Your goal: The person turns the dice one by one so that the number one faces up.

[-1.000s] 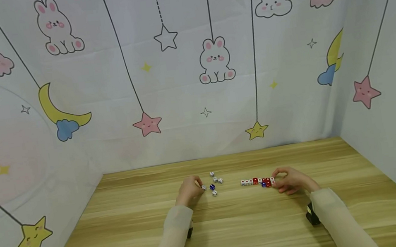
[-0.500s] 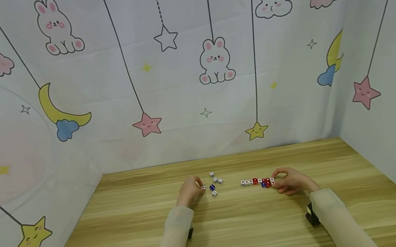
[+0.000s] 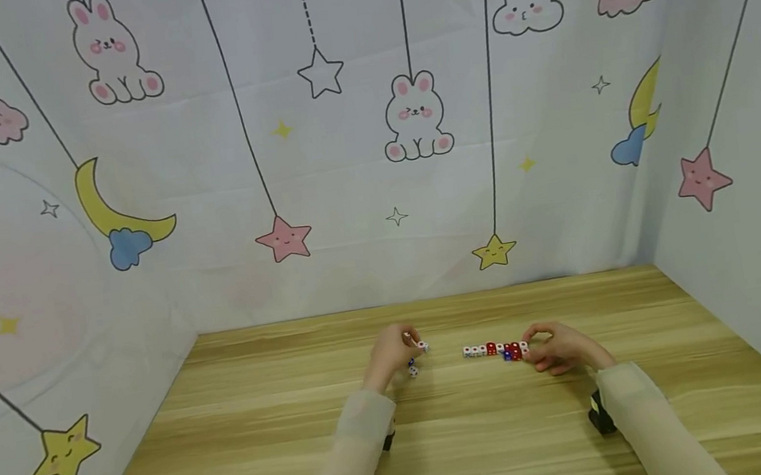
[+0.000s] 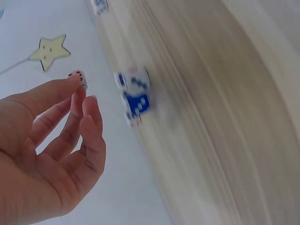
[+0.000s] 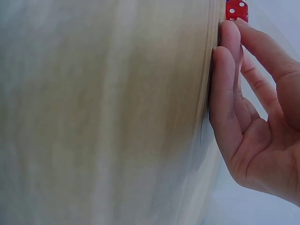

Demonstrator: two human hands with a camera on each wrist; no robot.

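- I'm watching a white die [image 4: 83, 81] (red pips showing) left of the dice row [image 3: 491, 349].
- The left hand [image 3: 390, 350] is pinching it.
- The right hand [image 3: 562, 347] is touching the row's right end; whether it's gripping, I can't tell.

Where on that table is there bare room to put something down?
Bare tabletop lies left of the left hand, right of the right hand, and between the two sleeves. Crowded spots: the dice row by the right hand and the loose dice near the left.
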